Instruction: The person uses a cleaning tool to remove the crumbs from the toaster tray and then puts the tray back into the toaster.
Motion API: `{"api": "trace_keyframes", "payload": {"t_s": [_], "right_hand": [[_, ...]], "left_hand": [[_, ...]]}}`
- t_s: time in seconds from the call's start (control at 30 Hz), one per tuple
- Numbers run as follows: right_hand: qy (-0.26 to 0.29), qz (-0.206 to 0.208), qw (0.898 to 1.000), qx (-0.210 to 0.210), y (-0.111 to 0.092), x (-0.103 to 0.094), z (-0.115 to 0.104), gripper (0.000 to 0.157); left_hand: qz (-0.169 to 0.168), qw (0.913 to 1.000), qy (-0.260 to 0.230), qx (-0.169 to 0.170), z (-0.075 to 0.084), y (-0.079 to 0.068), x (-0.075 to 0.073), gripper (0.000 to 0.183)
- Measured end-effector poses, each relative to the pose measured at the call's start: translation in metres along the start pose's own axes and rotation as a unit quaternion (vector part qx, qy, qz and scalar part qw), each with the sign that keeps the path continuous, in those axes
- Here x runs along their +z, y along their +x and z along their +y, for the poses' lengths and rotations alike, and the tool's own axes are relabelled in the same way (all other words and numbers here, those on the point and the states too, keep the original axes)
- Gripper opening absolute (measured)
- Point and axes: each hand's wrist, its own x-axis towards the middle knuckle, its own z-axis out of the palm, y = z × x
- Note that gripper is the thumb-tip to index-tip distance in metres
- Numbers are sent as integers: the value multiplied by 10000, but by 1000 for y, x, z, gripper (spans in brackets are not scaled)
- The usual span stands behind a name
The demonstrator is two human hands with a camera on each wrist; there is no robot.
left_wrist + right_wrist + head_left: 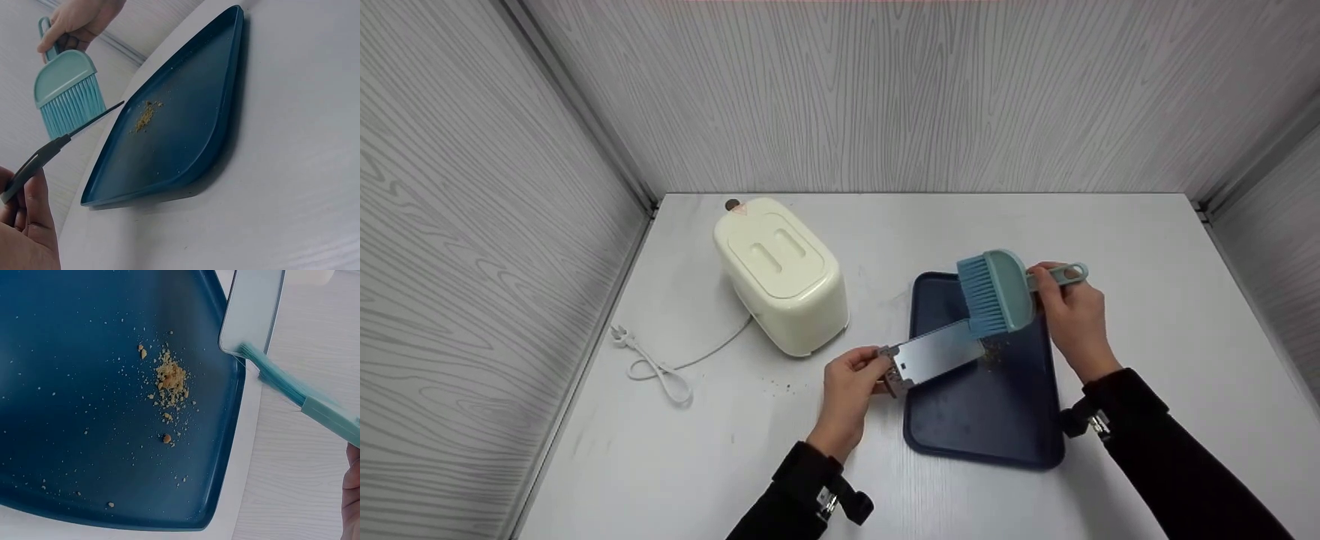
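Note:
My left hand (847,394) pinches the end of a flat metal crumb tray (937,354), which reaches over a dark blue serving tray (975,427). A light blue hand brush (1012,292) hangs by its handle from my right hand (1076,319). Its bristles (275,377) meet the far end of the crumb tray in the right wrist view. Below that end, a small heap of brown crumbs (171,379) lies on the serving tray, with finer specks scattered around it. From the left wrist view, the crumb tray shows edge-on, tilted above the serving tray.
A cream toaster (784,274) with a lid stands at the back left. Its white cord runs left to a plug (621,336). A few crumbs (780,388) lie on the white table in front of the toaster. Grey wood-grain panels (855,97) enclose the table behind and at the sides.

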Motion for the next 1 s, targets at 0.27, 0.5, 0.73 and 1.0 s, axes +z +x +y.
{"api": "trace_keyframes", "payload": {"t_s": [0.27, 0.5, 0.73, 1.0], "right_hand": [[11, 229, 9997, -88, 0, -1, 0, 43], [213, 411, 9989, -115, -2, 0, -13, 42], [666, 265, 9971, -255, -6, 3, -37, 39], [1238, -105, 9921, -157, -14, 8, -63, 37]], "left_hand": [[173, 9998, -11, -34, 1, 1, 0, 26], [170, 9999, -27, 1, 1, 1, 0, 26], [181, 9998, -11, -107, 2, 1, 2, 26], [195, 9997, -60, -105, 1, 2, 2, 27]]}}
